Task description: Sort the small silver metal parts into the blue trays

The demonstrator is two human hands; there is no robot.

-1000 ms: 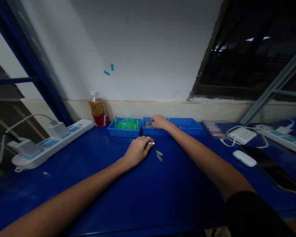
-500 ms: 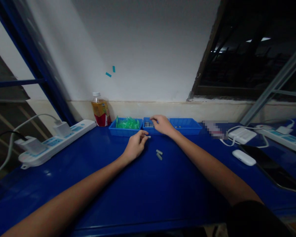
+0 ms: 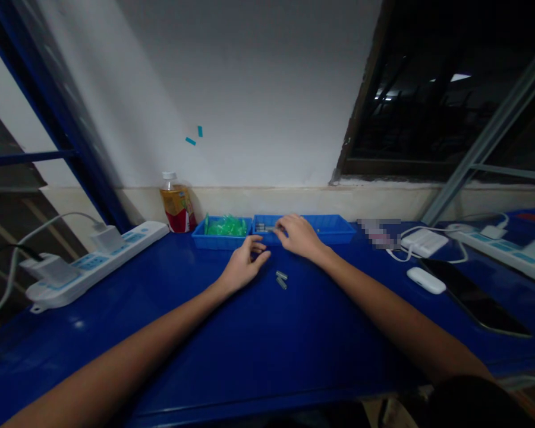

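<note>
My left hand (image 3: 244, 263) rests on the blue table (image 3: 249, 345) just in front of the trays, fingers curled toward the thumb; what is in them is hidden. My right hand (image 3: 299, 235) reaches over the middle blue tray (image 3: 259, 236) and pinches a small metal piece (image 3: 271, 229) at its fingertips. Two small metal pieces (image 3: 280, 279) lie loose on the table between my hands. The left blue tray (image 3: 205, 241) holds green plastic parts (image 3: 225, 226).
A drink bottle (image 3: 175, 205) stands by the wall. At the left lies a white power strip (image 3: 89, 264) with plugs. On the right are a third blue tray (image 3: 336, 229), a white charger with cable (image 3: 421, 241), a white case (image 3: 425, 280) and a dark phone (image 3: 477, 294).
My left hand slid forward from the loose metal pieces to the trays; the silver piece seen at its fingertips no longer shows. My right hand drew back slightly from the middle tray.
</note>
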